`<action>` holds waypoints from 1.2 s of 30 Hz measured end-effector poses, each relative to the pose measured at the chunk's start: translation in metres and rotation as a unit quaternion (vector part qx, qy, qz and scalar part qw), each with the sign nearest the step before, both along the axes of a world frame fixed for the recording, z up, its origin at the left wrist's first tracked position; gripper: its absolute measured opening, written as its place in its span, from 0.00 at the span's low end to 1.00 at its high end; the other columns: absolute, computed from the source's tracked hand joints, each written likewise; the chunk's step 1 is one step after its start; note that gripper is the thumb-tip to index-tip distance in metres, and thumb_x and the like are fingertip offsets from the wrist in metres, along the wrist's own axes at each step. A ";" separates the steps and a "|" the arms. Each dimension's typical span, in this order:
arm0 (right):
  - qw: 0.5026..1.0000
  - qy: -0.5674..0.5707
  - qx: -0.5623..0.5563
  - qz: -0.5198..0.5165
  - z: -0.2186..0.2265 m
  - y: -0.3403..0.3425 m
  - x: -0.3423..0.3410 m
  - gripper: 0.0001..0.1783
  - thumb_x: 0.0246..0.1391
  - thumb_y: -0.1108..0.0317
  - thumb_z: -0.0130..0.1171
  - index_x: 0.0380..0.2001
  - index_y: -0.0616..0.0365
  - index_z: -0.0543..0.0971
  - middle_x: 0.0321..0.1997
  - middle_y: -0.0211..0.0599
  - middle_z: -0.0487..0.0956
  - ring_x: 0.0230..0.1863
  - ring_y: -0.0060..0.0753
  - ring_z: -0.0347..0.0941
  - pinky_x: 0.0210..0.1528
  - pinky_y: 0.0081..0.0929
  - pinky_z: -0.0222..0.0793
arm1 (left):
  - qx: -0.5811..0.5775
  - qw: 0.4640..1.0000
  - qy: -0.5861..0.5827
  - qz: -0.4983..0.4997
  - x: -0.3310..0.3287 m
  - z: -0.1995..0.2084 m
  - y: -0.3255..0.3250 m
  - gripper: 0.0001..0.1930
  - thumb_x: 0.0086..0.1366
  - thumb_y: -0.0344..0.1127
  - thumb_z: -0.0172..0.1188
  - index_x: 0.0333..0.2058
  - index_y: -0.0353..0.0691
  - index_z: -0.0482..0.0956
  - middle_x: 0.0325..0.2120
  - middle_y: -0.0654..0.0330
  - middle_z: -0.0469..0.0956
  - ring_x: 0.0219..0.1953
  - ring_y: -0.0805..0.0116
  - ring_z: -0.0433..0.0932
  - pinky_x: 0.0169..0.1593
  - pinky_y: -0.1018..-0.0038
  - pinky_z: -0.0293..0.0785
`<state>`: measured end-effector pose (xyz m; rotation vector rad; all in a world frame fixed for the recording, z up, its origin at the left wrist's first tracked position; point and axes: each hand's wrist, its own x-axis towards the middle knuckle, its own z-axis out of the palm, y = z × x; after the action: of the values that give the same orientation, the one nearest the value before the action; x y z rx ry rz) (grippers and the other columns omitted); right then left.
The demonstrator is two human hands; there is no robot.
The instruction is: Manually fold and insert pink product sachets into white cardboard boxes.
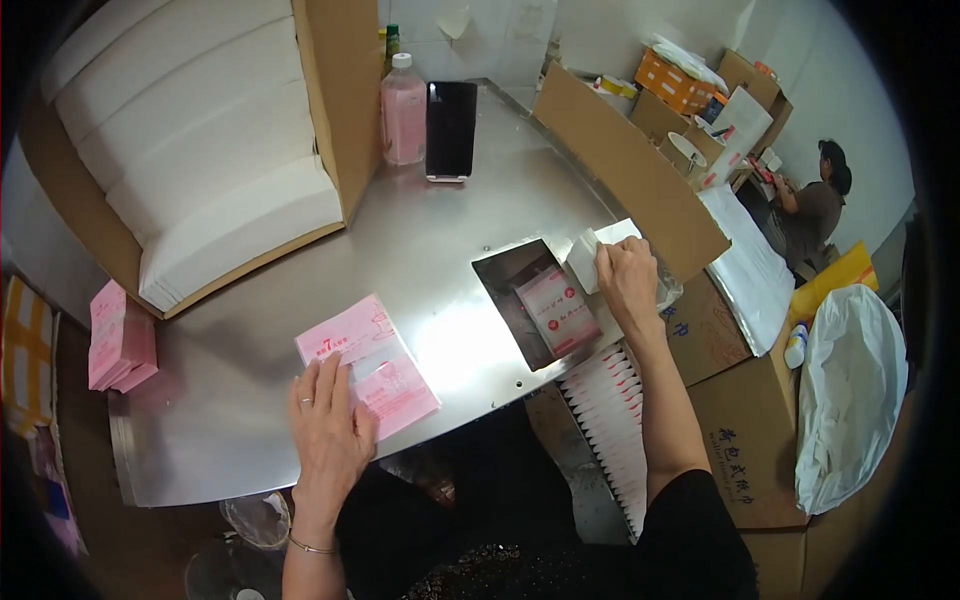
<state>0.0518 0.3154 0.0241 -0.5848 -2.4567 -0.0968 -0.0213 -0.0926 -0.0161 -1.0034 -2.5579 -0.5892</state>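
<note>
My left hand (335,415) lies with fingers stretched out on a pink printed paper wrapper (345,330) at the front of the metal table. A pale band crosses the wrapper's middle. At the right, my right hand (628,275) is closed in a pinch on a small white folded paper piece (583,262). This hand is above the right edge of a rectangular opening (500,275) cut in the tabletop. Inside the opening sits a pink and white printed packet (560,312). Part of the white piece is hidden behind my fingers.
A carton of white paper stacks (215,190) stands at the left, beside a pink stack (120,340). At the back are a bottle of pink liquid (403,110) and a phone (450,130). Cartons (745,440) and a white bag (855,400) stand right; another person (815,210) sits farther off.
</note>
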 end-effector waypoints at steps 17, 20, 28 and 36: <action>0.831 0.036 0.045 0.553 -0.033 -0.203 0.030 0.21 0.49 0.67 0.59 0.46 0.67 0.79 0.43 0.46 0.77 0.50 0.45 0.77 0.65 0.69 0.57 | -0.015 0.996 -0.070 -0.054 0.015 0.009 0.023 0.33 0.52 0.42 0.66 0.55 0.31 0.73 0.61 0.45 0.68 0.60 0.45 0.67 0.55 0.46 0.61; 0.903 -0.177 0.036 0.390 -0.038 -0.178 -0.032 0.20 0.47 0.65 0.60 0.42 0.66 0.80 0.38 0.46 0.79 0.43 0.45 0.77 0.69 0.71 0.47 | 0.003 0.997 -0.066 -0.031 0.024 0.008 0.049 0.39 0.48 0.49 0.68 0.58 0.35 0.71 0.67 0.42 0.59 0.66 0.39 0.59 0.61 0.38 0.54; 0.950 0.005 -0.062 0.305 -0.031 -0.145 -0.010 0.15 0.45 0.73 0.57 0.39 0.63 0.77 0.35 0.49 0.77 0.43 0.52 0.75 0.54 0.50 0.66 | -0.018 1.000 -0.008 -0.019 0.000 0.007 0.036 0.31 0.52 0.49 0.64 0.53 0.40 0.76 0.60 0.46 0.67 0.60 0.41 0.64 0.58 0.45 0.58; 0.990 -0.003 0.139 -0.014 -0.021 -0.006 0.001 0.08 0.57 0.67 0.61 0.35 0.60 0.80 0.35 0.43 0.73 0.42 0.45 0.71 0.46 0.44 0.64 | -0.057 0.998 0.001 0.002 0.011 0.023 0.051 0.32 0.55 0.64 0.65 0.48 0.43 0.79 0.40 0.51 0.72 0.41 0.54 0.69 0.40 0.61 0.60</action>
<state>0.0527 0.3090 0.0035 -0.4946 -2.3854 -0.4450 -0.0103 -0.0420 0.0071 -1.0348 -2.6164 -0.4467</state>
